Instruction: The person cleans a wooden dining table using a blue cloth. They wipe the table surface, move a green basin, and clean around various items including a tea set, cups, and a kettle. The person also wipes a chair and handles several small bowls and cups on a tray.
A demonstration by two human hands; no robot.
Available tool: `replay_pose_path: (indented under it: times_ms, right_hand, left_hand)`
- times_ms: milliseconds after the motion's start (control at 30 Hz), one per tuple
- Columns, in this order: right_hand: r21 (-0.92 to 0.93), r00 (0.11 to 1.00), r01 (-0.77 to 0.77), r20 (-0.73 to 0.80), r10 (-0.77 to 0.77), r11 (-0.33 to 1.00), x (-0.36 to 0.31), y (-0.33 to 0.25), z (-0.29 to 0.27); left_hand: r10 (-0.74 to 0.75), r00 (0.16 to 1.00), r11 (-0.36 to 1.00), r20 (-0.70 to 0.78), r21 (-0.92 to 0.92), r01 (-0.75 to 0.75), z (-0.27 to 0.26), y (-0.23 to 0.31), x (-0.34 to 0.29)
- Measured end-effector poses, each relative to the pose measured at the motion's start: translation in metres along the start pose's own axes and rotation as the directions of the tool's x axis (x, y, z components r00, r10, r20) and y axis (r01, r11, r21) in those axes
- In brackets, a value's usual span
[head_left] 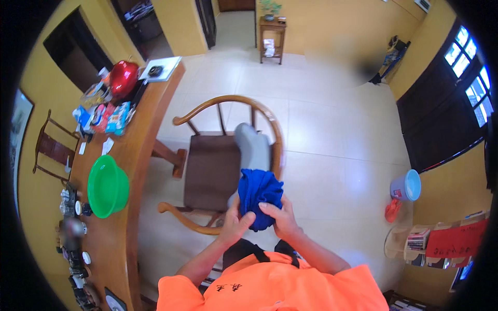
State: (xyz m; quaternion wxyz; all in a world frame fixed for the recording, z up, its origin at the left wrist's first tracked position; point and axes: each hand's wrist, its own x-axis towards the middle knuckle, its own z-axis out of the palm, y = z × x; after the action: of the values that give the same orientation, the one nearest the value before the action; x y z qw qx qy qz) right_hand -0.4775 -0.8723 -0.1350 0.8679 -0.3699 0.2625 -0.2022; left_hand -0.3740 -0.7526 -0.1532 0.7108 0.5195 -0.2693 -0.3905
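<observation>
A bunched dark blue cloth [261, 191] is held up in front of my body between both hands. My left hand [237, 227] grips its lower left side, thumb on top. On the lower right side, my right hand [283, 217] closes round the fabric with its thumb pressed in. Whether anything is inside the folds, I cannot tell. Just beyond the cloth, a grey padded, curved thing [252, 147] rests on a wooden armchair [275, 122] with a brown seat; the cloth hides part of it.
On my left runs a long wooden table [150, 119] with a green basin [108, 186], several packets and a shiny red ornament [123, 79]. To the right stand a light blue bucket [406, 185] and a shelf [399, 242]. A small plant stand [273, 39] is at the far wall.
</observation>
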Motion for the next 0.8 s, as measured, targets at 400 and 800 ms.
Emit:
replay_pose_path:
  times_ms: [400,800]
  right_hand:
    - [-0.078,0.962,0.173,-0.202,-0.186,0.982,-0.052,-0.126,-0.220]
    - [0.092,0.969,-0.089,-0.224,0.108,0.992,0.156,-0.225,-0.317]
  left_hand:
    - [-0.269,0.926,0.943,0.264,0.268,0.197,0.236,-0.087,0.096]
    - [-0.365,0.931,0.921,-0.021,-0.154,0.358,0.226,-0.126,0.309]
